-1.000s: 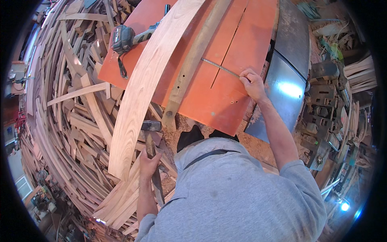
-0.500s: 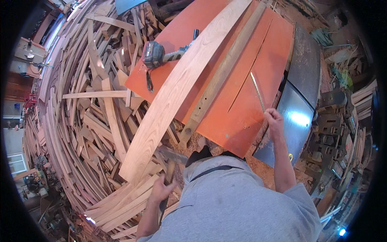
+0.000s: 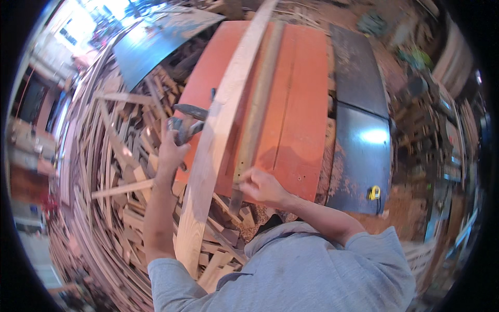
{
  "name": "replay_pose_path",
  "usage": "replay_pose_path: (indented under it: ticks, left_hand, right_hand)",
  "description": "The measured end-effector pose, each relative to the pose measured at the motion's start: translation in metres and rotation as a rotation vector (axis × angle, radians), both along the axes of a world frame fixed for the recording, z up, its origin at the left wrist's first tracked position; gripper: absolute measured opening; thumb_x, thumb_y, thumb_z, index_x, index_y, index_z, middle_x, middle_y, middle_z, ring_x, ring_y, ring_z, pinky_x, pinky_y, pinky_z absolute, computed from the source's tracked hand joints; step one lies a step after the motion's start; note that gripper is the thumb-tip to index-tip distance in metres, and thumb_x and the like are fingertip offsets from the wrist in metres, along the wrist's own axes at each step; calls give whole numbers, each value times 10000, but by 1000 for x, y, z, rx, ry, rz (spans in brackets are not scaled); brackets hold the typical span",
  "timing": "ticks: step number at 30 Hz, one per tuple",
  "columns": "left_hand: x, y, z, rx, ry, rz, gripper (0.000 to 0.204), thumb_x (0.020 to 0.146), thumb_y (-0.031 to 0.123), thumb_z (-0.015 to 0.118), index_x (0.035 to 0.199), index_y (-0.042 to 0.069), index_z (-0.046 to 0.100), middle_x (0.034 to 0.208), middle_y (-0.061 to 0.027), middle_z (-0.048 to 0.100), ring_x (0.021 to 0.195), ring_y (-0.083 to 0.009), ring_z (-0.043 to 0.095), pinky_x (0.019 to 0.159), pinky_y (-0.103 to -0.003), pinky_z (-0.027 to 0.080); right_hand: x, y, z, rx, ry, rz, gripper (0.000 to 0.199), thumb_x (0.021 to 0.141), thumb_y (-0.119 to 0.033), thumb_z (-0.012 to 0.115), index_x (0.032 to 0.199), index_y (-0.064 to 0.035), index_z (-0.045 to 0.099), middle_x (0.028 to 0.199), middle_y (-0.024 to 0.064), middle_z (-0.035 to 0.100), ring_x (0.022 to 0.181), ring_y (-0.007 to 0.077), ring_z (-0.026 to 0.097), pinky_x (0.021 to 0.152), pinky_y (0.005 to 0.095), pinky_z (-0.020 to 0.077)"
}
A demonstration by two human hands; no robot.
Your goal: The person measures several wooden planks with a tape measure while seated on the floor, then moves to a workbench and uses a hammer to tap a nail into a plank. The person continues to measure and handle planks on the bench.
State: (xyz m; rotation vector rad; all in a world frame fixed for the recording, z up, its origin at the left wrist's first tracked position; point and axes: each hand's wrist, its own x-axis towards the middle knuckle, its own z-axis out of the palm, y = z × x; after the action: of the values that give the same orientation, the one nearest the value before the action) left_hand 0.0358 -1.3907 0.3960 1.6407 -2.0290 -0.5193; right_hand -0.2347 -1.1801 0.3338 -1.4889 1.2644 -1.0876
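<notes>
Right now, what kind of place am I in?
Most likely a woodworking shop: a heap of offcuts, a long curved board across an orange bench, and a power tool under your left hand.

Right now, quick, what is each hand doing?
Left hand: closed on a grey power tool beside the curved plank.
Right hand: closed at the near end of the long metal bar; what it holds cannot be told.

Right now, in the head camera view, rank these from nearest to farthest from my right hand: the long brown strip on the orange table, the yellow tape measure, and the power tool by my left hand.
From the right hand:
1. Long brown strip, right at the fingers, on the orange table.
2. Power tool, to the left, at the left hand.
3. Yellow tape measure, off to the right on the dark metal surface.
</notes>
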Motion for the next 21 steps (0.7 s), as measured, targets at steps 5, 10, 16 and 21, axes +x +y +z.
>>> replay_pose_path:
  ticks: [5,10,16,21]
  left_hand:
    - [-36,-90,-34,373,96,70,344,820,186,752,1057,-42,650,719,-77,679,595,-211,661,545,-372,517]
    - [-61,-45,-36,-358,-375,-227,275,865,129,786,1071,-14,671,1024,-158,684,943,-303,679,821,-392,536]
    - [-52,89,-27,-38,-349,-146,349,865,130,794,1147,-5,641,1106,-187,662,1141,-378,623,1000,-443,495]
    - [-46,112,-25,-26,-416,-94,465,857,195,822,1223,-8,618,1186,-226,653,1179,-434,610,1013,-471,500]
  right_hand:
    - [-68,136,-39,334,-13,289,191,989,-203,680,1071,-31,689,1005,134,707,958,268,702,872,374,551]
    - [-93,220,-152,876,318,-49,263,934,-251,711,1056,-19,705,1012,164,709,971,318,696,861,391,555]
    - [-75,158,-288,453,276,-492,342,950,-285,669,1171,-26,708,1239,245,691,1138,385,671,928,467,544]
    - [-65,86,-318,591,220,-493,341,952,-282,665,1175,-26,703,1231,240,693,1126,375,675,916,463,546]
